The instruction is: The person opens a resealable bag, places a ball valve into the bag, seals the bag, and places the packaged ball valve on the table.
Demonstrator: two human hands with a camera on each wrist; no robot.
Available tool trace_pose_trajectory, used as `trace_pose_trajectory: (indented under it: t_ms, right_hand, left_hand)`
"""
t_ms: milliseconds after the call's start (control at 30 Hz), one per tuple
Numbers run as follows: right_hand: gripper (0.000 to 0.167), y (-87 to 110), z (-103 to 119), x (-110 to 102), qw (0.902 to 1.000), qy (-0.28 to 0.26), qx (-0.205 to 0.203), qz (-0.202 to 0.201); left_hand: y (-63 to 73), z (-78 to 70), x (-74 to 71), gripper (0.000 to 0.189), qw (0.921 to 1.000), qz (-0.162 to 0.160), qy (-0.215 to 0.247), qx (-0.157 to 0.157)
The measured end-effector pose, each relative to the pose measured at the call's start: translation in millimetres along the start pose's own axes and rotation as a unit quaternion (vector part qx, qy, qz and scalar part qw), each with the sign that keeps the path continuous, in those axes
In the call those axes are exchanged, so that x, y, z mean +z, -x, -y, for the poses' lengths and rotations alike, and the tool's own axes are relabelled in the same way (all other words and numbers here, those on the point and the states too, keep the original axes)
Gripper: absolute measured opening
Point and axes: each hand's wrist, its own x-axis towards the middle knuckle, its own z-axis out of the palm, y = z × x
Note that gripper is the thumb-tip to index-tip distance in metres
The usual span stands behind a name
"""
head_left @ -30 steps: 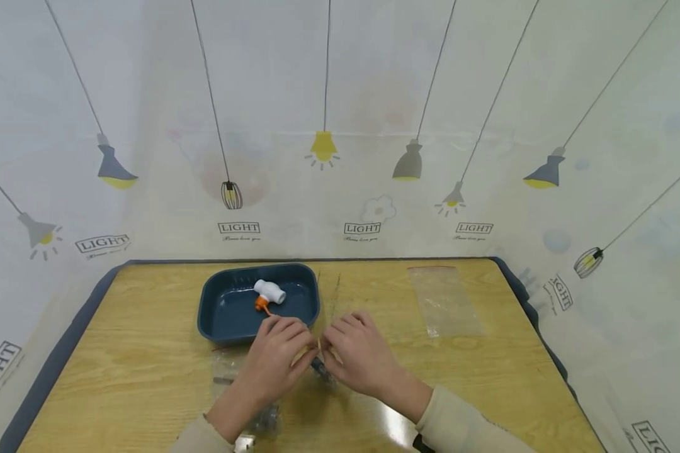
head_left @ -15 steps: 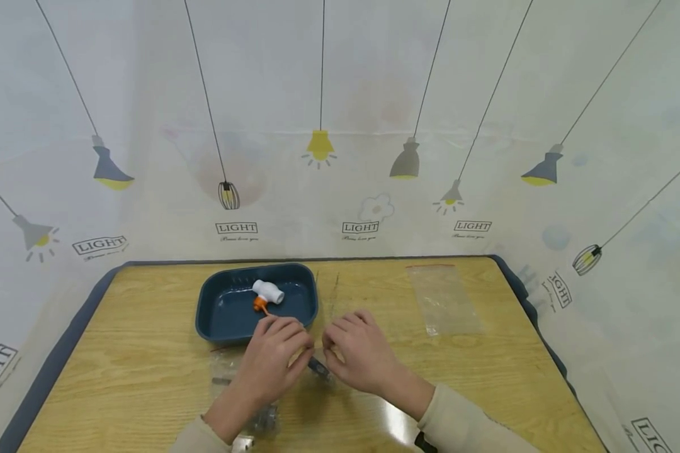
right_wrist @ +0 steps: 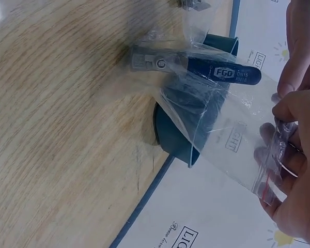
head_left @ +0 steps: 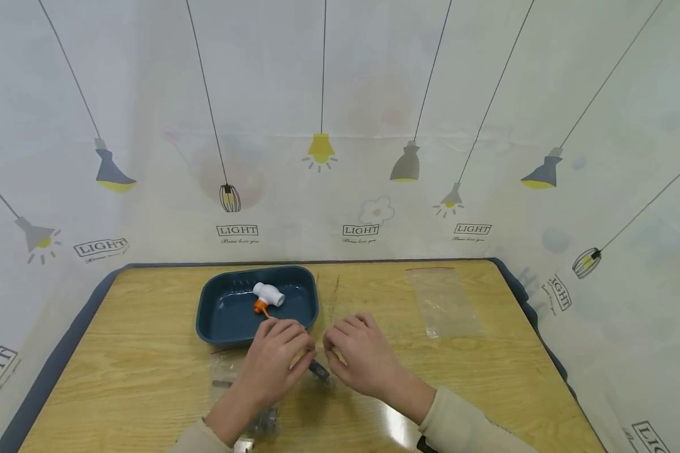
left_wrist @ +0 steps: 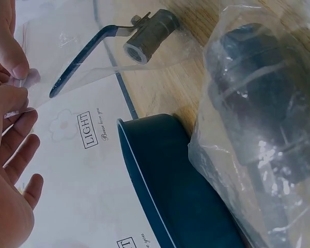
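Note:
In the head view my left hand point(head_left: 277, 358) and right hand point(head_left: 365, 352) meet close together over the table. Both pinch the top edge of a clear zip bag point(right_wrist: 243, 129), near its red seal line. Inside this bag hangs a metal ball valve point(left_wrist: 152, 37) with a blue lever handle point(right_wrist: 225, 71), marked "FGD". Part of the valve point(head_left: 319, 370) shows below my left hand in the head view. Just beyond the hands, a dark blue tray point(head_left: 215, 327) holds a white plastic valve point(head_left: 269, 294) with an orange handle point(head_left: 260, 306).
A second clear bag point(left_wrist: 263, 103) with a dark metal fitting lies on the table, partly under my left forearm. A flat clear bag point(head_left: 444, 302) lies at the back right. Behind the wooden table point(head_left: 487, 390) rises a printed wall covering point(head_left: 340, 75).
The fingertips of my two hands are slightly farther apart than a second ago. Both hands keep their pinch on the bag, and the ball valve stays inside it.

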Motion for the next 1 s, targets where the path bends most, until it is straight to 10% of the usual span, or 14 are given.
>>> trace_pose_trajectory:
  t_ms: [1000]
  right_hand:
    - [0.015, 5.3, -5.3, -3.2, 0.9999, -0.010, 0.003, -0.005]
  left_hand:
    - [5.3, 1.9, -1.2, 0.010, 0.9998, 0.001, 0.009, -0.019]
